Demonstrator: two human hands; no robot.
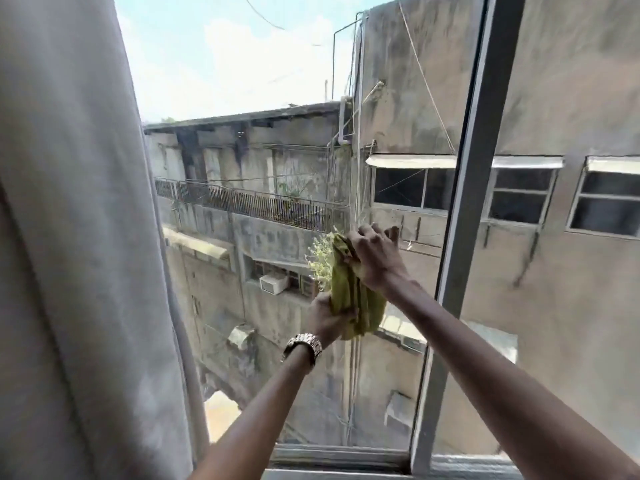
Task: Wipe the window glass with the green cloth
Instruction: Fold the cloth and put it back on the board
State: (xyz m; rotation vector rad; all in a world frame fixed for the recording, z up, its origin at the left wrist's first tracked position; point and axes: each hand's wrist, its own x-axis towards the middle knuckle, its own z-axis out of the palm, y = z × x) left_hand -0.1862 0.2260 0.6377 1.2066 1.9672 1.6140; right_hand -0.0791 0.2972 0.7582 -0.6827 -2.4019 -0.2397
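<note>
The green cloth (349,292) is bunched up and held in front of the window glass (263,98), near the middle of the view. My right hand (372,256) grips its upper part from the right, fingers curled. My left hand (327,318), with a metal watch on the wrist, holds its lower end from below. Both arms reach up from the bottom edge. I cannot tell whether the cloth touches the glass.
A pale grey curtain (76,237) hangs along the whole left side. A grey vertical window frame bar (464,216) stands just right of my hands, with another pane (571,289) beyond it. The sill rail (339,459) runs below. Weathered concrete buildings show outside.
</note>
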